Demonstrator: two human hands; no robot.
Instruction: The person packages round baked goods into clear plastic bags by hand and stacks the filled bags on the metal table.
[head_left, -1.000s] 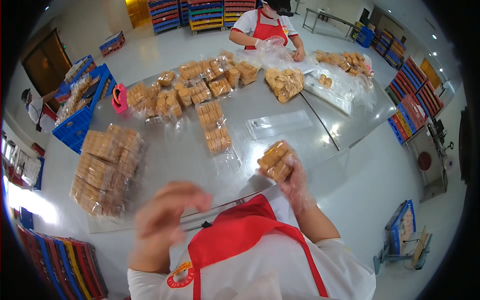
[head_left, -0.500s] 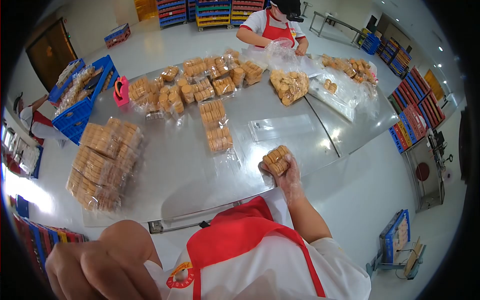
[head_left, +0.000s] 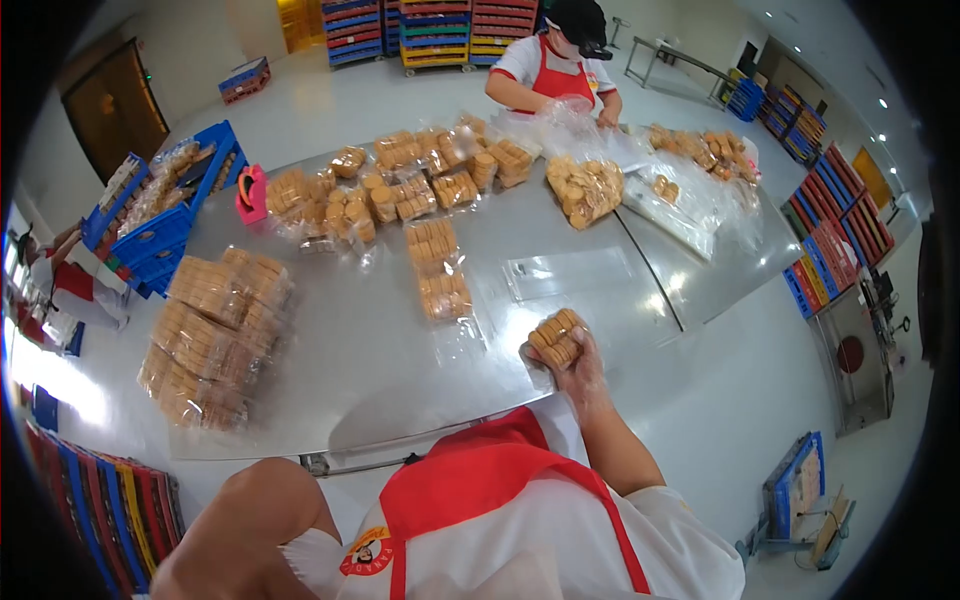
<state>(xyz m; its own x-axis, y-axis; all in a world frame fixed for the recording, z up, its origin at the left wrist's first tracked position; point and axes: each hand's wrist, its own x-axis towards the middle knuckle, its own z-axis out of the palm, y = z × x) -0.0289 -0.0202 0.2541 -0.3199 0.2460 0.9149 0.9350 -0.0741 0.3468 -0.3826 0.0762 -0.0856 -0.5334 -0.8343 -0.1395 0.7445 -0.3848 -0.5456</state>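
Note:
My right hand [head_left: 583, 372] holds a clear pack of round biscuits [head_left: 557, 340] over the front edge of the steel table [head_left: 380, 370]. At the lower left my left arm is bent toward my body, and the left hand itself is out of sight. Two biscuit packs [head_left: 438, 268] lie end to end at mid-table, beside flat clear bags [head_left: 570, 272]. A stacked block of packs [head_left: 215, 335] stands at the left. Further back is a loose row of packs [head_left: 400, 175], with a heart-shaped bag of biscuits [head_left: 584, 190] to its right.
A co-worker in a red apron [head_left: 562, 82] handles clear plastic across the table. A pink tape dispenser [head_left: 252, 195] stands at the table's left edge, near blue crates [head_left: 160, 240]. Another person [head_left: 75, 280] is at the far left. Stacked trays [head_left: 825, 220] stand at the right.
My left hand has moved down and left, out of view. My right hand still holds the pack, which has turned slightly. The person at the far left has shifted.

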